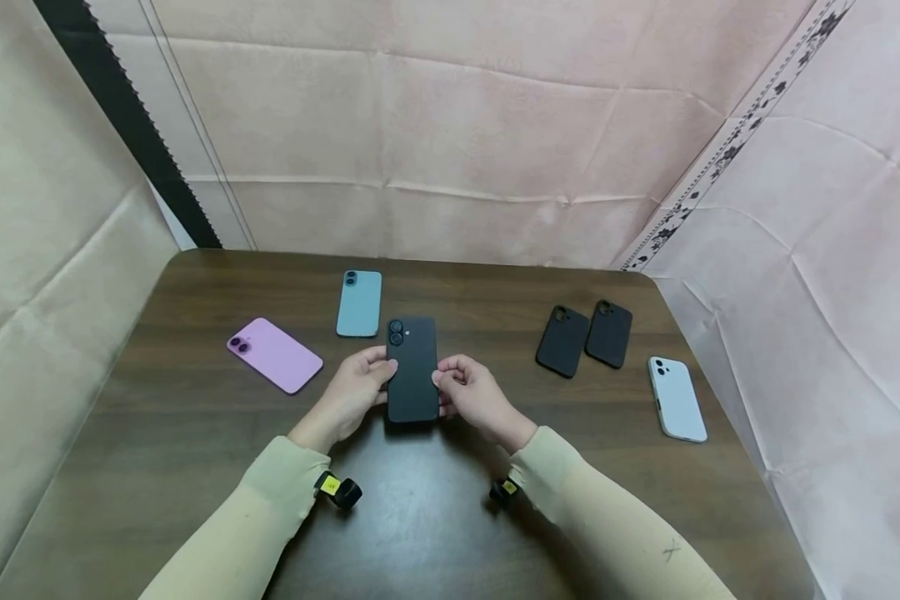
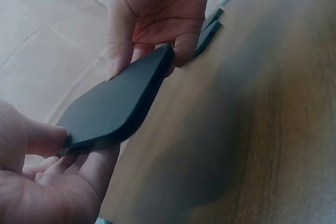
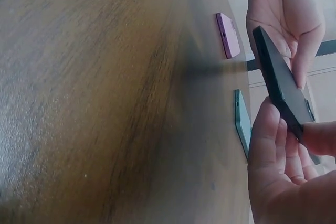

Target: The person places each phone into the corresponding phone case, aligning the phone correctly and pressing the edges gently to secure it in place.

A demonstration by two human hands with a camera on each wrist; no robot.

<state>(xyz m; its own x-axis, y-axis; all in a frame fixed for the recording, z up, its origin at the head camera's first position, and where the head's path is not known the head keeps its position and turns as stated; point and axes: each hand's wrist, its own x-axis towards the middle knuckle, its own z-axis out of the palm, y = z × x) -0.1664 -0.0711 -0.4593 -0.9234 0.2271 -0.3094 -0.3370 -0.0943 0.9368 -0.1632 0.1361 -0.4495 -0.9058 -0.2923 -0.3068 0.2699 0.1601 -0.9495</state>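
A black phone (image 1: 412, 371), its camera end pointing away, is held above the table by both hands. My left hand (image 1: 354, 390) grips its left edge, thumb on the back face and fingers underneath. The right hand (image 1: 478, 396) pinches the opposite edge between thumb and fingers. In the left wrist view the phone (image 2: 115, 98) is tilted, with a hand at each long side. Its underside is mostly hidden, and whether a case covers it I cannot tell. Beyond it lies a light blue phone (image 1: 359, 304); a purple phone (image 1: 275, 356) lies to the left.
On the table's right side lie two black phone-shaped pieces (image 1: 562, 341) with camera openings, probably cases, side by side. A pale blue-white phone (image 1: 678, 400) is near the right edge. The brown wooden table (image 1: 195, 467) is surrounded by pale cloth hangings (image 1: 480, 125).
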